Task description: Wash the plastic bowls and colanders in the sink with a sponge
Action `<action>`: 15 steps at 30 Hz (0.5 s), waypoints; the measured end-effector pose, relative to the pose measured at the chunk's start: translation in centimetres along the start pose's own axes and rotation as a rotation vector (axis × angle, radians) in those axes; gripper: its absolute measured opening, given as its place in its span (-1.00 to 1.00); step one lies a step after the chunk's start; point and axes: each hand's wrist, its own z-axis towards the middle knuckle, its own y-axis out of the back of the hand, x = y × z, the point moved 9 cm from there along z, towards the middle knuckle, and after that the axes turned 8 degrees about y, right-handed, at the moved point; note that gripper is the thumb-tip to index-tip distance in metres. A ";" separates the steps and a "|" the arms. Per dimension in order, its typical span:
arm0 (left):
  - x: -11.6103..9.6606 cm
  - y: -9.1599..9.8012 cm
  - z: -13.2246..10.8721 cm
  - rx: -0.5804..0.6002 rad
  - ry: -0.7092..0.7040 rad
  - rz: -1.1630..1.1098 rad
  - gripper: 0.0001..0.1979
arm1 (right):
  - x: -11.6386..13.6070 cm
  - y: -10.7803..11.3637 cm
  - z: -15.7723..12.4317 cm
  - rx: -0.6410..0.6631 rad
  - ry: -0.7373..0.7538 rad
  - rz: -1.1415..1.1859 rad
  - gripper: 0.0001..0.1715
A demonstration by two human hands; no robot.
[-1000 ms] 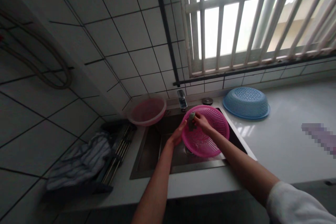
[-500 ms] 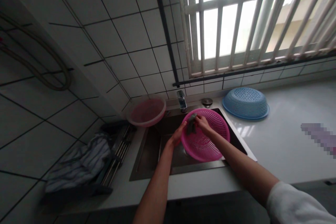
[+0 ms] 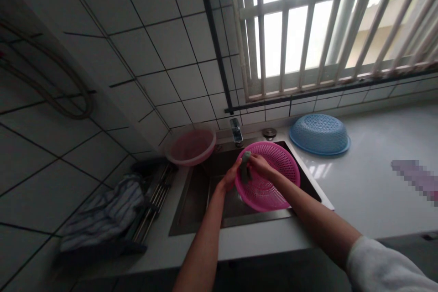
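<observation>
A bright pink perforated colander point(image 3: 273, 182) is tilted over the steel sink point(image 3: 196, 200). My left hand point(image 3: 228, 178) grips its left rim from outside. Inside the rim, my right hand point(image 3: 260, 166) is closed on a small grey-green scrubbing cloth point(image 3: 245, 166) and presses it against the colander's inner wall. The faucet point(image 3: 236, 131) stands just behind the colander.
A pale pink basin point(image 3: 190, 144) sits at the sink's back left corner. A blue colander point(image 3: 319, 134) lies upside down on the white counter point(image 3: 362, 191) to the right. A striped cloth point(image 3: 102, 212) lies on a dish rack point(image 3: 150, 205) at left. Tiled walls and a barred window are behind.
My right hand has slid the cloth a little lower and to the left along the colander's rim. The colander has shifted slightly in my left hand's grip.
</observation>
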 end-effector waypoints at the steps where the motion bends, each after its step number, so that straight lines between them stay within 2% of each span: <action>1: -0.3 -0.6 -0.1 0.028 -0.023 -0.011 -0.45 | 0.4 1.4 0.4 -0.101 0.005 0.057 -0.49; 3: -0.6 -1.6 -0.2 0.084 -0.032 -0.012 -0.43 | 0.8 3.5 0.7 -0.247 0.004 0.117 -0.48; 5: -0.6 -1.8 -0.1 0.099 -0.034 -0.005 -0.43 | 0.8 4.1 0.8 -0.281 0.006 0.094 -0.50; 7: -0.5 -1.2 0.1 0.064 -0.048 0.007 -0.43 | 0.4 2.6 0.6 -0.156 0.005 0.023 -0.53; 10: 0.3 0.6 0.5 -0.028 -0.006 0.047 -0.41 | -1.0 -1.9 -0.5 0.184 -0.042 -0.058 -0.59; 12: 1.2 1.4 0.7 -0.065 0.070 0.083 -0.38 | -1.9 -4.2 -1.6 0.350 -0.088 -0.086 -0.61; 13: 1.3 1.5 0.7 -0.074 0.090 0.087 -0.38 | -2.0 -4.6 -1.8 0.375 -0.091 -0.095 -0.62; 15: 1.0 1.3 0.5 -0.072 0.067 0.060 -0.39 | -1.6 -3.8 -1.3 0.298 -0.054 -0.104 -0.61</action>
